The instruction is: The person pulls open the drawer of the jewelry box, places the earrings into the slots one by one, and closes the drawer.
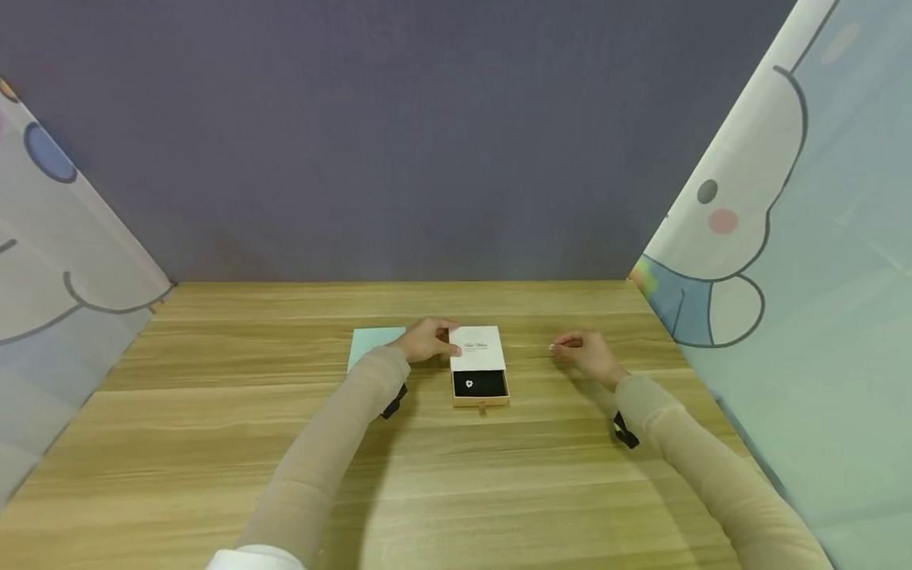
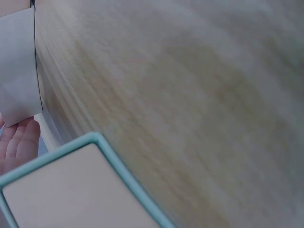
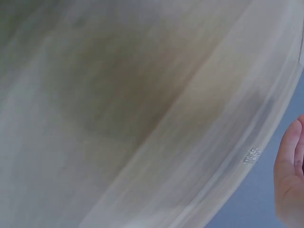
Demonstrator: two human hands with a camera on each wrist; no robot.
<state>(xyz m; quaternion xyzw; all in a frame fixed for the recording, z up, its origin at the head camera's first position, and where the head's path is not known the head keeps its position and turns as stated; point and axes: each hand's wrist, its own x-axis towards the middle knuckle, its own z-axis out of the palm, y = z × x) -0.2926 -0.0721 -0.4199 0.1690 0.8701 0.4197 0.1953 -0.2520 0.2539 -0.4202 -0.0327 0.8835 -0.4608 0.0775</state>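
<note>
A white jewelry box (image 1: 476,349) with dark lettering lies in the middle of the table, its drawer (image 1: 496,402) partly slid out toward me. On the drawer's black lining sits a small heart-shaped silvery jewelry piece (image 1: 469,384). My left hand (image 1: 426,340) grips the box's cover at its left edge, thumb nearer me. To the right of the box, my right hand (image 1: 586,354) pinches a tiny whitish piece (image 1: 552,347), too small to identify. In the right wrist view a sparkly silvery thing (image 3: 251,156) appears beside the hand, against the table.
A turquoise box (image 1: 368,343) lies partly under my left wrist; its pale face shows in the left wrist view. A dark wall (image 1: 399,158) stands behind the wooden table (image 1: 456,491). Printed cartoon panels (image 1: 805,380) flank both sides.
</note>
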